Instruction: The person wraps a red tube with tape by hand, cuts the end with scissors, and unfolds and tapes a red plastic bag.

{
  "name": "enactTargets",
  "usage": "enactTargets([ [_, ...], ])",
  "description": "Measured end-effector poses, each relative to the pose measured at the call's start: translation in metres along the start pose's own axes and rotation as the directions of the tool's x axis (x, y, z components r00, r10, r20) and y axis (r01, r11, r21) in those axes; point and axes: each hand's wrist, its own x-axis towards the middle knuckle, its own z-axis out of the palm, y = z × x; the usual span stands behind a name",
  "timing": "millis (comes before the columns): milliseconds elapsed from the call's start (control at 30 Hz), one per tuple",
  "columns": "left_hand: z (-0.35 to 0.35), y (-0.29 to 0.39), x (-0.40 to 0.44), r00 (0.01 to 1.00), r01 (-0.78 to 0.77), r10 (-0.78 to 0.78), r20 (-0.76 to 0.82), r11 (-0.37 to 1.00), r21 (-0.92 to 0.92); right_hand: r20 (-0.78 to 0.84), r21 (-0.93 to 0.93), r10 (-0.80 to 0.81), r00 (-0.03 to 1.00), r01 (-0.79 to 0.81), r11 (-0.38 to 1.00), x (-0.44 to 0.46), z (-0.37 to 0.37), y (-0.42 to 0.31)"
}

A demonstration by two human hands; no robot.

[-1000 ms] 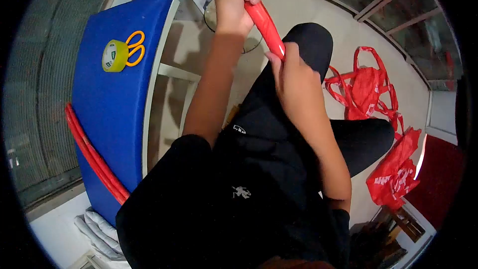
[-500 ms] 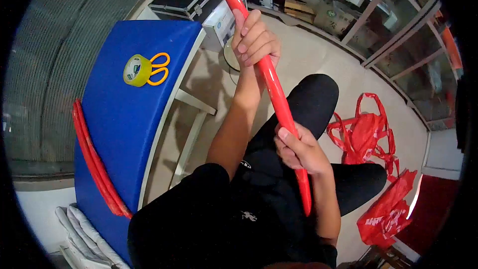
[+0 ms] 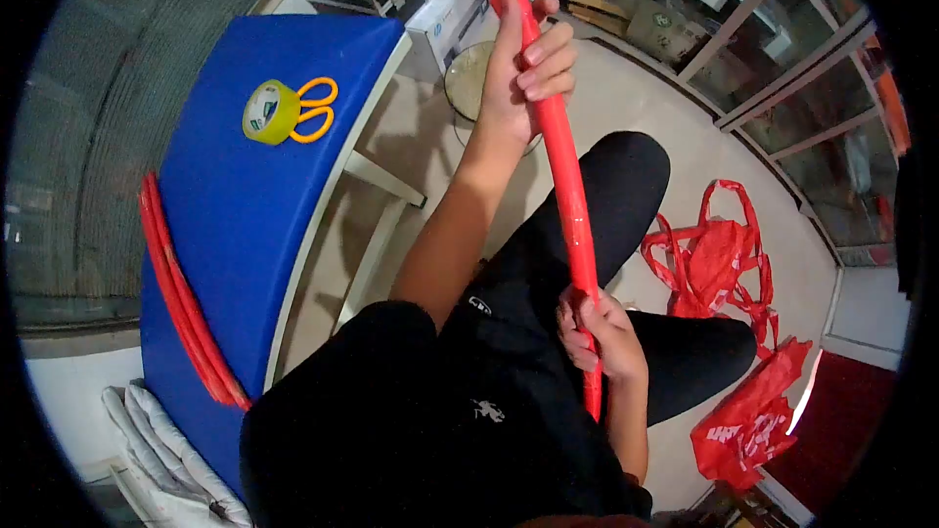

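Note:
A long, shiny red plastic-wrapped stick (image 3: 567,176) slants across the middle of the head view, over my lap. My left hand (image 3: 528,68) is closed around it near its far end, thumb lying along the side. A bit of clear film juts out beyond that end. Lower down, my right hand (image 3: 604,332) is wrapped around the stick near its close end, which pokes out below the fist. Whatever is inside the red wrapping is hidden.
On the left, a blue-topped table (image 3: 264,205) bears a roll of yellowish tape (image 3: 271,112), orange-handled scissors (image 3: 315,110) and more red sticks (image 3: 186,303). Torn red plastic bags (image 3: 719,259) lie on the floor at right. A round stool (image 3: 469,78) stands beyond my left forearm.
The stick's far end has swung right and come slightly nearer, so it stands steeper. My left hand now grips closer to that end. My right hand has moved slightly down and right.

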Motion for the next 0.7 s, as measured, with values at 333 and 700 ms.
enactTargets([
  [333,-0.043,-0.028,-0.017,0.881,-0.152,0.360,-0.308,0.831,0.536,-0.432,-0.446,-0.292,0.853,0.080,0.891,-0.001,0.001,0.016],
  [700,-0.069,-0.009,-0.064,0.806,0.266,0.296,-0.513,0.593,0.760,-0.401,-0.807,-0.335,0.853,-0.155,0.570,-0.029,-0.017,0.037],
])
